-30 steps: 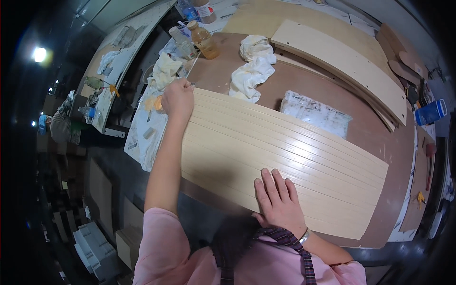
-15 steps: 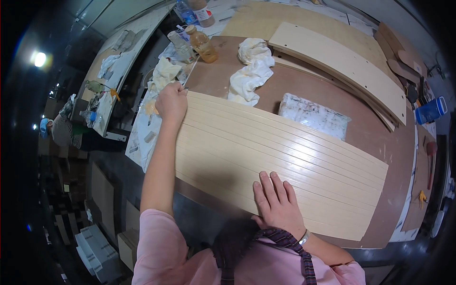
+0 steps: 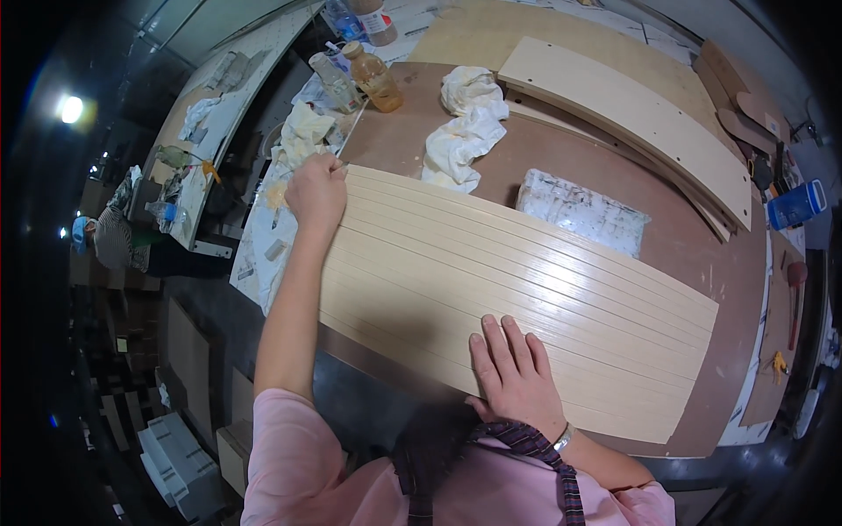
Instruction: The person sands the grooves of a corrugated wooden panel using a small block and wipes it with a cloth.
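Note:
A cream grooved panel point(image 3: 456, 254) lies flat on the brown board-topped table point(image 3: 741, 289), its parallel grooves running lengthwise. My left hand point(image 3: 317, 191) is closed in a fist at the panel's far left corner. A tiny dark tip shows by its fingers, but what they pinch is hidden. Flat on the panel's near edge rests my right hand point(image 3: 517, 373), fingers stretched out and holding nothing. Beyond the panel sit a plastic-wrapped white block point(image 3: 582, 213) with brown stains and a crumpled white cloth point(image 3: 462, 149).
A long cream board point(image 3: 627, 118) with holes lies stacked at the back right. Bottles, including an amber one point(image 3: 375, 83), stand at the far left, near a yellowish rag point(image 3: 304, 131). A blue container point(image 3: 796, 204) is at the far right. Another person point(image 3: 114, 237) is at the left.
The view has shifted very slightly. Both hands keep nearly the same places on the panel.

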### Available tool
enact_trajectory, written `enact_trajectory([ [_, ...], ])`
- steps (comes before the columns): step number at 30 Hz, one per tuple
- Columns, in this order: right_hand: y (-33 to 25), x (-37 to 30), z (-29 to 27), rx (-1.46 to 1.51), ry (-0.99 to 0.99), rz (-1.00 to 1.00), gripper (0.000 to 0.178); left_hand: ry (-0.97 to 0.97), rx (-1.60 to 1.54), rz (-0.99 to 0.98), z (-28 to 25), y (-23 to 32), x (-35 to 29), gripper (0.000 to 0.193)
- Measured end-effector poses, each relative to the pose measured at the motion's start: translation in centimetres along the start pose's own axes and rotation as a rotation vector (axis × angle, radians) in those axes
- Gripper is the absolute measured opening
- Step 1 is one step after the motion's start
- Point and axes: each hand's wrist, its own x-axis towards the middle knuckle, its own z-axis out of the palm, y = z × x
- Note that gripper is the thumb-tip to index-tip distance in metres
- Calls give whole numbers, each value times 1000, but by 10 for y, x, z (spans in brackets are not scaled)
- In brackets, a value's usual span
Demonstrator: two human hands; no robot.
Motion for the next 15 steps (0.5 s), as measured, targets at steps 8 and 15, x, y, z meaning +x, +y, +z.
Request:
enact_trajectory([
  [8, -3, 1, -1, -13, -11, 6, 95, -39, -27, -48, -7, 9, -4, 6],
  [15, 2, 0, -3, -27, -19, 10, 95, -250, -463, 256, -28, 92, -63, 5],
])
